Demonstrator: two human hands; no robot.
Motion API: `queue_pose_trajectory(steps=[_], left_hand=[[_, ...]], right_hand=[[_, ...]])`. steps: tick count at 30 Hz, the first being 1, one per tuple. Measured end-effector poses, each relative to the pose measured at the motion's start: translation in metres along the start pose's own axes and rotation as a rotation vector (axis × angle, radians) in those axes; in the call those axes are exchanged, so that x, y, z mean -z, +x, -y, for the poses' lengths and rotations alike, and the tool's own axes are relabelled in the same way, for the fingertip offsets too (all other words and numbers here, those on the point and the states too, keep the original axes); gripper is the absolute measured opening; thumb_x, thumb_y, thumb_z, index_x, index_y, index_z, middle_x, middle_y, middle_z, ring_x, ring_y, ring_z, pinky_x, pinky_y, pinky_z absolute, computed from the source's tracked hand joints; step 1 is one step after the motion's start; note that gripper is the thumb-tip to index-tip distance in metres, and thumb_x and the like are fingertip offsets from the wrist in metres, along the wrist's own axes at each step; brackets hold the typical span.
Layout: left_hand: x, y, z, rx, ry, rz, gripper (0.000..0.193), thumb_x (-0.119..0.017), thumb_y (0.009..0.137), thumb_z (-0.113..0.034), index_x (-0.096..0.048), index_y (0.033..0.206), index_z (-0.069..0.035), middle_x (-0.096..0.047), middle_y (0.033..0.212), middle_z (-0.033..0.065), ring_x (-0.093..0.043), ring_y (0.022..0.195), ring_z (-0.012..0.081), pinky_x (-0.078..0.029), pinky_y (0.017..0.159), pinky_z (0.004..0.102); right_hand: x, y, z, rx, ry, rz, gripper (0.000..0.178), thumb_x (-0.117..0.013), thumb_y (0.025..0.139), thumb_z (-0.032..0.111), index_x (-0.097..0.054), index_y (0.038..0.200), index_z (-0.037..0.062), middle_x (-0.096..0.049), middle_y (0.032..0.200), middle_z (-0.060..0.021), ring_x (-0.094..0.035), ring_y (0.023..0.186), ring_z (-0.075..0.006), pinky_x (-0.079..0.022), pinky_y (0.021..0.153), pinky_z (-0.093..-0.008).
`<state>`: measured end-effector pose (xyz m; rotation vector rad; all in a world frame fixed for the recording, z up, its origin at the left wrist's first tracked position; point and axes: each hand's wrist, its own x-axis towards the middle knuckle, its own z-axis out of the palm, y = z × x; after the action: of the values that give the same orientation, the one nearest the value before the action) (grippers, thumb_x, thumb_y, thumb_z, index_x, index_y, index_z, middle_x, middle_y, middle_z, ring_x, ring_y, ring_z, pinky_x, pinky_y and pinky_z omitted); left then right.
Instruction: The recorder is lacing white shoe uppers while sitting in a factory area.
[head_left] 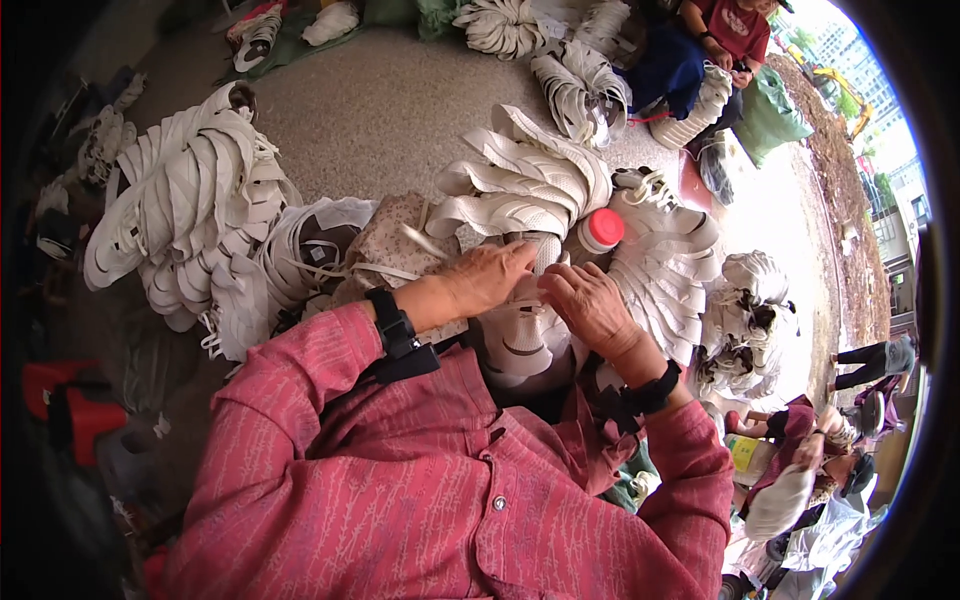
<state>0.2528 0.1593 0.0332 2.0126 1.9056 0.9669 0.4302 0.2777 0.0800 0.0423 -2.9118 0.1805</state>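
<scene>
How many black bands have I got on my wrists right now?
2: one black band at the wrist of your left hand, another black band at the wrist of your right hand. Your sleeves could hide more.

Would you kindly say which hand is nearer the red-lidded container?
Right. The right hand is just below the red-lidded container in the picture; the left hand is farther, to its lower left.

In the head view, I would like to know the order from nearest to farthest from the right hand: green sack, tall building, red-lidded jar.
1. Red-lidded jar: just beyond the right hand.
2. Green sack: farther, upper right.
3. Tall building: outdoors, far upper right.
</scene>
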Motion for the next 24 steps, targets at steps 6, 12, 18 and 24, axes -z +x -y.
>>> queue_pose_trajectory(steps=[6, 12, 18, 24], left_hand=[[0.002, 0.011, 0.002, -0.015, -0.010, 0.035, 0.019, -0.060, 0.088, -0.018, -0.050, 0.096, -0.004, -0.059, 0.089, 0.0158, -0.061, 0.084, 0.0390, -0.049, 0.072, 0.0449], [0.008, 0.012, 0.003, -0.050, 0.214, 0.096, 0.021, -0.061, 0.088, -0.024, -0.055, 0.094, -0.004, -0.055, 0.091, 0.0145, -0.060, 0.089, 0.0363, -0.050, 0.075, 0.0439], [0.014, 0.020, 0.017, -0.260, 0.174, 0.149, 0.015, -0.057, 0.086, -0.016, -0.057, 0.081, -0.002, -0.055, 0.087, 0.0138, -0.061, 0.082, 0.0317, -0.052, 0.071, 0.0405], [0.031, 0.040, -0.007, -0.189, 0.241, -0.121, 0.012, -0.061, 0.083, -0.014, -0.056, 0.079, -0.003, -0.057, 0.080, 0.0130, -0.062, 0.071, 0.0341, -0.051, 0.063, 0.0399]], right_hand=[[0.001, 0.001, -0.015, 0.192, -0.050, 0.038, 0.023, -0.069, 0.078, 0.020, -0.055, 0.091, 0.0079, -0.056, 0.090, -0.0051, -0.055, 0.076, -0.0219, -0.042, 0.071, -0.0342], [-0.025, -0.014, -0.024, 0.159, -0.307, -0.088, 0.024, -0.070, 0.076, 0.019, -0.054, 0.090, 0.0084, -0.054, 0.087, -0.0044, -0.052, 0.070, -0.0185, -0.040, 0.069, -0.0328], [-0.028, -0.003, -0.014, 0.142, -0.278, -0.186, 0.027, -0.063, 0.078, 0.020, -0.051, 0.099, 0.0095, -0.048, 0.077, -0.0013, -0.053, 0.067, -0.0161, -0.036, 0.070, -0.0329], [-0.008, 0.006, 0.004, -0.096, 0.167, -0.122, 0.024, -0.063, 0.082, 0.017, -0.053, 0.101, 0.0070, -0.056, 0.084, -0.0046, -0.058, 0.075, -0.0232, -0.038, 0.074, -0.0355]])
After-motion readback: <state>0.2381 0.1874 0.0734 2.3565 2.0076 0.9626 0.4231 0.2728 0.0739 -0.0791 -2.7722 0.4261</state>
